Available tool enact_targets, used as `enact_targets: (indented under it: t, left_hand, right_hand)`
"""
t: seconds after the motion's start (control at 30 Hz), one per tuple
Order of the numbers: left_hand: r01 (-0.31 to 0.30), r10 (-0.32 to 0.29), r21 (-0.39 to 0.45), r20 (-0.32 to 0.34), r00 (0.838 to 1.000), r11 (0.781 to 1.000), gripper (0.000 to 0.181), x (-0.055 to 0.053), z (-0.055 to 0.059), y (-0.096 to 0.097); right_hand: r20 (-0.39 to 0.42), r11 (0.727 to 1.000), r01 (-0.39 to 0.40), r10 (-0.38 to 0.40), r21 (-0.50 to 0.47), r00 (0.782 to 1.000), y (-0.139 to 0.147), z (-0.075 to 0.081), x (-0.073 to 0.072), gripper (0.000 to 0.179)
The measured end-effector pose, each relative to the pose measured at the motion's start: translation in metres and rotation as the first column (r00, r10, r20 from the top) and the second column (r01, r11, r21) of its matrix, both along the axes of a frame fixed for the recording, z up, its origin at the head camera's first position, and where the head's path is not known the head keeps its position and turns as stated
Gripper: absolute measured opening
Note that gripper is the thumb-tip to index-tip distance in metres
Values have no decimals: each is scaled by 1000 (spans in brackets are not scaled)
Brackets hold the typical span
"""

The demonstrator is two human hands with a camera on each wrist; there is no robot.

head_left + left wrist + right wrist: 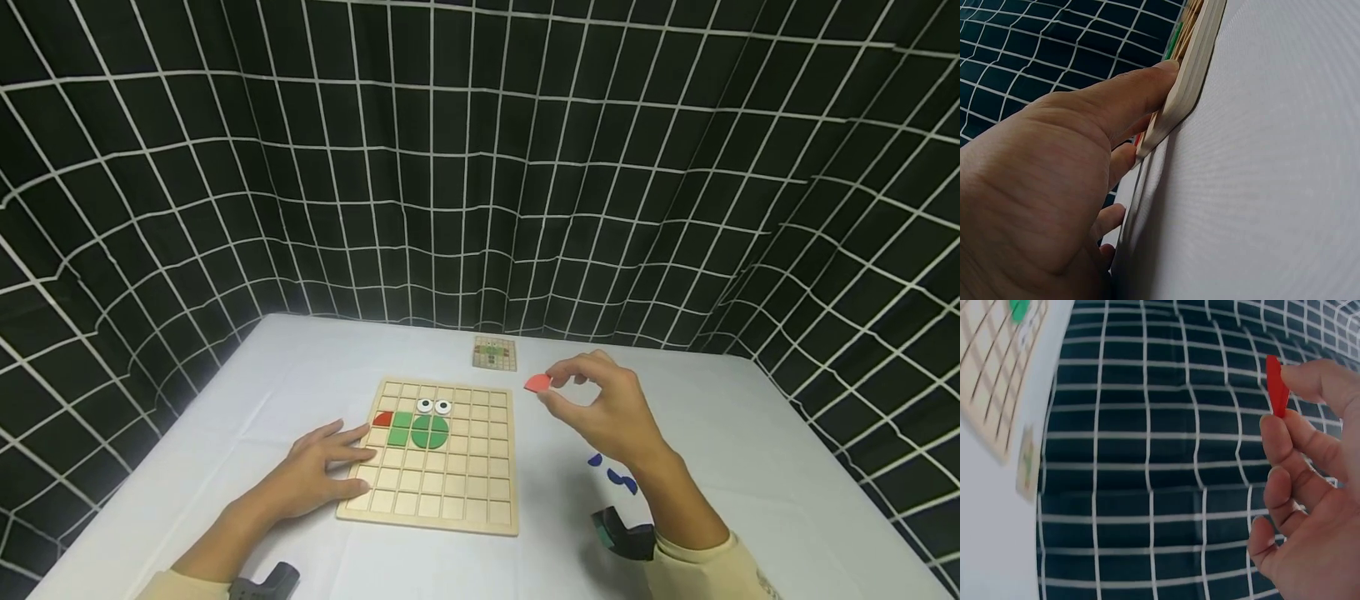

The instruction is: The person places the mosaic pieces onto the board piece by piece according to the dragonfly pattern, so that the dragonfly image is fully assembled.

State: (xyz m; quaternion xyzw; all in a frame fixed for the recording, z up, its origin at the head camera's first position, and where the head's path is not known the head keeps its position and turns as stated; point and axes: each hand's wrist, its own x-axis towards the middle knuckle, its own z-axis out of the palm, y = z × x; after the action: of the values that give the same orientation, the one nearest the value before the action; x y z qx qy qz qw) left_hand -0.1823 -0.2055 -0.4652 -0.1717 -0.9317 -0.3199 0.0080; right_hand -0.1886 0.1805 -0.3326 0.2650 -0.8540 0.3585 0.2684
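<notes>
My right hand (600,407) pinches a red quarter-circle piece (537,383) between thumb and fingertips, held up off the table beyond the board's right side. In the right wrist view this red piece (1277,387) appears nearly edge-on. My left hand (318,468) lies with fingers spread, their tips on the left edge of a wooden grid board (465,487). Near the board's upper left sit another red quarter-circle (383,419), two green squares (402,419) and a green circle (430,422) of quarter pieces. Two round eye pieces (425,406) lie just above the circle.
Behind the board, a small pattern card (494,353) lies on the white-covered table (315,358). Several dark blue curved pieces (615,476) are on the table beside the right forearm. A dark cloth with a white grid (450,167) hangs around the table.
</notes>
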Motion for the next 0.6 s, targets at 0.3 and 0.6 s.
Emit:
enact_targets:
  t: [0.3,0.6]
  left_hand:
    - [10,-10,6,-8,1000,1000,48,-1,-1,-1]
    - [21,-21,16,-18,1000,1000,48,-1,-2,-1]
  right_hand:
    - [27,996,-85,86,-35,996,-47,-1,-3,18]
    - [121,984,-142,154,-103,981,-94,-15,-6,15]
